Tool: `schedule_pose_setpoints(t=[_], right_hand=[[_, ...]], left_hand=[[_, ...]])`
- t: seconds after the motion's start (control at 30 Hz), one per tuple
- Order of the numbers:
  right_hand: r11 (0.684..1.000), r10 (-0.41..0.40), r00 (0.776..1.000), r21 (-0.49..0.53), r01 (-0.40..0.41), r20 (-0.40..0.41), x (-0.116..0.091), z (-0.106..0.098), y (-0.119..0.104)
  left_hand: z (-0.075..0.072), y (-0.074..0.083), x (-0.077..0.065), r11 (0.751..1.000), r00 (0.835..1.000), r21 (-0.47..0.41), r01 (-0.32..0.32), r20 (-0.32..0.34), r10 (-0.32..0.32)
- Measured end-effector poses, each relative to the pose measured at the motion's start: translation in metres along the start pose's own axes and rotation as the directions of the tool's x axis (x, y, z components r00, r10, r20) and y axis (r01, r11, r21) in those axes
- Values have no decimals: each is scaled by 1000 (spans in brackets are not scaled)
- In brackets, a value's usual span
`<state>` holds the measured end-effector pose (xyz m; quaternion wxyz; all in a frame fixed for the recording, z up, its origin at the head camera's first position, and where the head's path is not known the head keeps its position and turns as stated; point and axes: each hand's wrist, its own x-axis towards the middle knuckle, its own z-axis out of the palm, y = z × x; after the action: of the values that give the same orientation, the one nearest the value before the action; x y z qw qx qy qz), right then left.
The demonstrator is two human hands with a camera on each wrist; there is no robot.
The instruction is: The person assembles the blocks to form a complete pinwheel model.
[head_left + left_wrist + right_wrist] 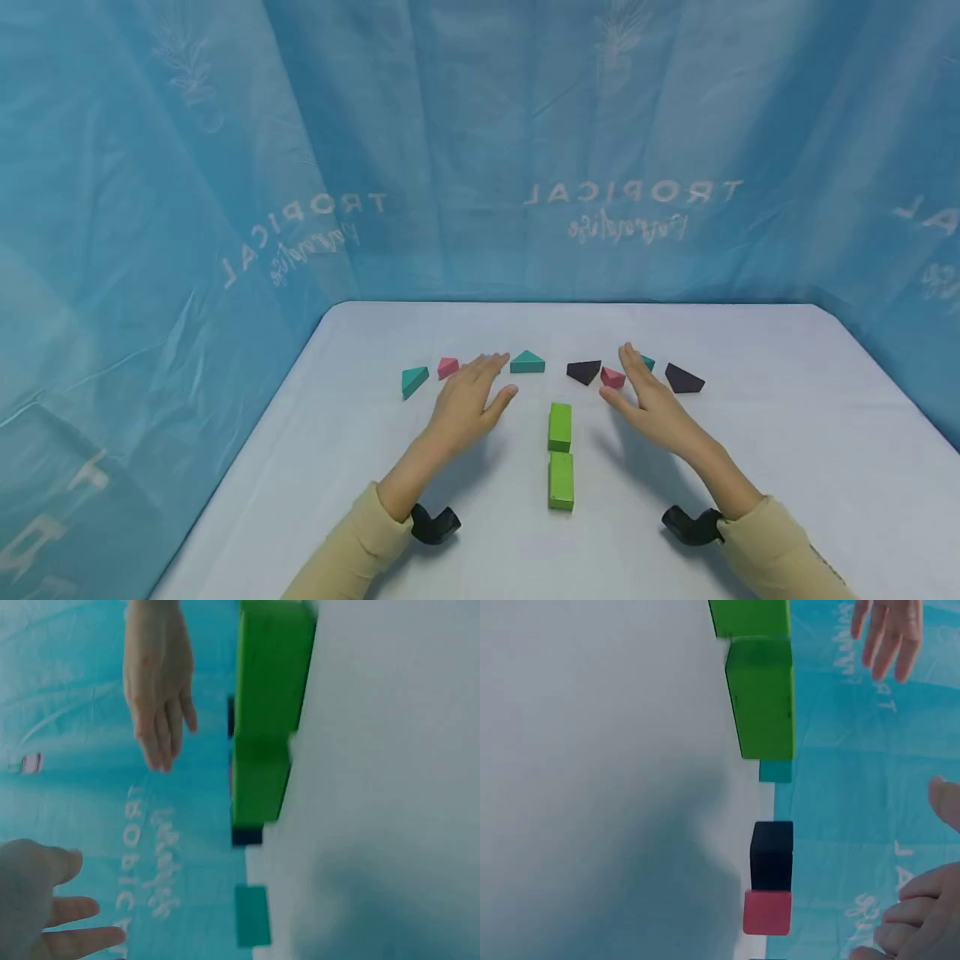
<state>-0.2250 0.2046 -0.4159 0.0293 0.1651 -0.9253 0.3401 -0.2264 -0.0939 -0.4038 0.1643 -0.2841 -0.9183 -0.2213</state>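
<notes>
My left hand (pixel 467 402) hovers over the white table with fingers extended and thumb apart, holding nothing. My right hand (pixel 651 407) is raised likewise on the other side, its fingers stretched forward and nothing in it. Between the two hands lie two green blocks (pixel 560 482), end to end in a line. Past the left hand's fingertips a teal triangular block (pixel 527 363) lies flat; a pink block (pixel 447 367) shows beside that hand, which partly covers a bluish piece. Near the right fingertips are a pink triangular block (pixel 612 377) and a black block (pixel 583 372).
Another teal block (pixel 415 381) lies at the row's left end and a black one (pixel 683 379) at its right end. A further teal piece (pixel 648 362) is partly hidden behind the right hand. Blue printed curtains (pixel 480 150) hang around the white table (pixel 315 467).
</notes>
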Motion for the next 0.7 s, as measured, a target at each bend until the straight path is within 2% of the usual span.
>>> schedule_pose_setpoints(t=[0.07,0.13,0.23,0.3,0.4,0.47,0.57,0.7], right_hand=[[999,-1,1000,43,0,14,-7,-1,0],[995,4,1000,101,-6,19,-13,0,0],[971,13,1000,239,-15,12,-16,7,0],[936,18,1000,352,-19,6,-17,15,1],[875,19,1000,483,-21,9,-15,28,2],[852,20,1000,523,-23,11,-13,36,4],[844,15,1000,537,-18,10,-9,48,7],[848,14,1000,529,-23,21,-1,59,10]], left_hand=[[3,9,-9,997,997,-71,-43,-72,37],[9,17,-18,986,991,-141,-91,-106,76],[19,28,-33,956,988,-257,-143,-89,123],[28,34,-40,930,986,-326,-169,-59,158],[41,39,-48,898,984,-404,-173,-24,179],[49,41,-53,883,983,-437,-169,-10,183],[59,41,-58,873,983,-461,-159,8,183],[67,40,-61,886,982,-434,-166,9,189]])
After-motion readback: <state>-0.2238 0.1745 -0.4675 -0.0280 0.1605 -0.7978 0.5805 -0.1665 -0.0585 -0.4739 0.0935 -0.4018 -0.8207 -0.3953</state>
